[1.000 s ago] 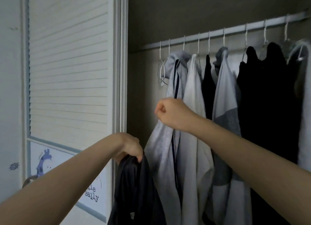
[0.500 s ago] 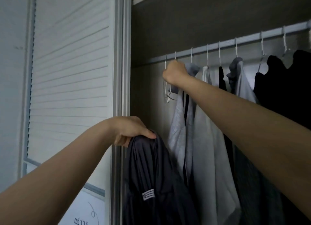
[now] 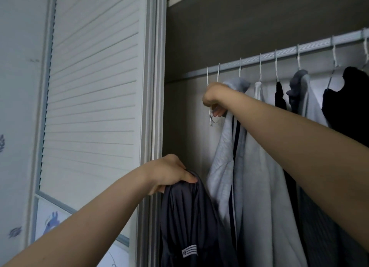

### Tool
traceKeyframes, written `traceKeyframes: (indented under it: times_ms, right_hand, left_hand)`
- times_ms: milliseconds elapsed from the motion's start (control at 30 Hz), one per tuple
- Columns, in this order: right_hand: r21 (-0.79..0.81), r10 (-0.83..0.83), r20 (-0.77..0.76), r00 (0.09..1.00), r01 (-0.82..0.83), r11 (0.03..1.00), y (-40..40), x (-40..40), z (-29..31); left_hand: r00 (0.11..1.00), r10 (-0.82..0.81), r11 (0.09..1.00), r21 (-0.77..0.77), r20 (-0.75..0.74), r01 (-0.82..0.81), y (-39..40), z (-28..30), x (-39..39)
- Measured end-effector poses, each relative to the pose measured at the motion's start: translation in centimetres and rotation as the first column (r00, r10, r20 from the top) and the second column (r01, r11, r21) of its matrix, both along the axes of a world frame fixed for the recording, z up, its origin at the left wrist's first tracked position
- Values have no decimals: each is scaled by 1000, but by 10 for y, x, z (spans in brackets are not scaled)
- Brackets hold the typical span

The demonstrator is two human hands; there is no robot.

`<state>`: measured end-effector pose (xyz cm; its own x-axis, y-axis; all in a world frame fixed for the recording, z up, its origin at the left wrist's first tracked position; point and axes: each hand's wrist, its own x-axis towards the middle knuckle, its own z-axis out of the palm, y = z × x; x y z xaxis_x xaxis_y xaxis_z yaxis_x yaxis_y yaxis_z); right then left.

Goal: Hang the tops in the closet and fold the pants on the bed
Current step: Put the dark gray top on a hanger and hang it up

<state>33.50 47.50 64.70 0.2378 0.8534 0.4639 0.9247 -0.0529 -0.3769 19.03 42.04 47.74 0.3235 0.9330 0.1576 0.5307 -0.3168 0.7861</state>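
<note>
I'm holding the dark top (image 3: 191, 216) bunched up at its upper edge in my left hand (image 3: 169, 175), fingers curled tight around the fabric, and it's dangling just inside the closet opening, right beside the light grey hoodie (image 3: 225, 166) that's already on the rail. It's not on a hanger yet.

My right hand (image 3: 214, 98) is doing the actual work right now. A second ago it was hanging in mid-air in front of the hung clothes as a loose fist; now it's up at the far left end of the closet rail (image 3: 279, 56), and the fingers are curling around the empty white hangers (image 3: 211, 114) sitting there. Half a second back it was higher, near the hooks; now it's gripping lower on the wire body. I honestly can't tell if I've got one hanger or two pinched together, they're overlapping.

So I'm guessing this is the "grab a spare hanger" step, and next it has to come off the rail so the dark top can go on it. Snagging both hangers at once looks like the annoying risk.

Further right, the rail is already carrying a white top (image 3: 259, 146), a grey one (image 3: 307, 98) and some black stuff (image 3: 351, 102). The louvered door (image 3: 89, 86) is on my left.
</note>
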Motion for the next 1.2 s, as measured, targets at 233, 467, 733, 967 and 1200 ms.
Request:
traceKeyframes:
  times_ms: [233,467,733,967,1200]
  right_hand:
    - [139,160,-215,963,-131,981,-7,4,-1]
    - [331,280,-262,924,-187,925,-10,8,7]
    - [465,395,-295,870,-231,855,-11,9,14]
    - [366,439,-420,794,-295,883,-15,13,21]
    - [231,468,-573,673,-415,880,-10,18,12]
  left_hand:
    - [1000,8,1000,-14,-19,-8,3,-8,-6]
    - [1000,-1,1000,-22,-27,1,2,-14,-9]
    - [999,18,1000,-10,-47,-18,1,-17,-8]
    - [997,21,1000,-8,-69,-22,0,-18,-7]
    - [997,16,999,-32,-69,-18,1,-21,-8]
